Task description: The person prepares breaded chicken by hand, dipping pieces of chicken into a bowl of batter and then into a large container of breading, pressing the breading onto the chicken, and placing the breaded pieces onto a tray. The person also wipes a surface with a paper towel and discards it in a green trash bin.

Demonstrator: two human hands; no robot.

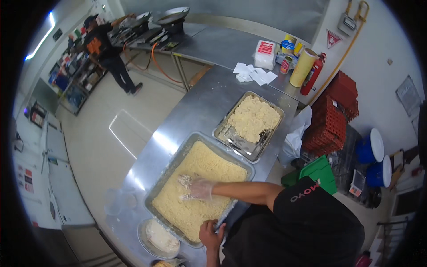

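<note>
A large grey rectangular tub [151, 194] holds a pale yellow, crumbly dough-like mixture [200, 160]. My right hand [195, 187], in a clear plastic glove, rests in the middle of this mixture. Its fingers are apart and coated with crumbs; the tips are partly buried. Bare, my left hand [211, 236] grips the tub's near rim, thumb apart from the curled fingers. Against the tub's lower left side stands a round bowl [141, 236] with a whitish floury mass inside. Beyond the tub, a metal baking tray [231, 139] carries a lumpy slab of pale dough [253, 118].
The steel table [178, 120] also bears crumpled white papers [253, 74], a white package [265, 54], a can [286, 64] and a yellow cylinder [303, 67]. A fire extinguisher [313, 74], red crates [329, 120] and a green bin [320, 173] stand rightward. Another person [104, 49] stands far left.
</note>
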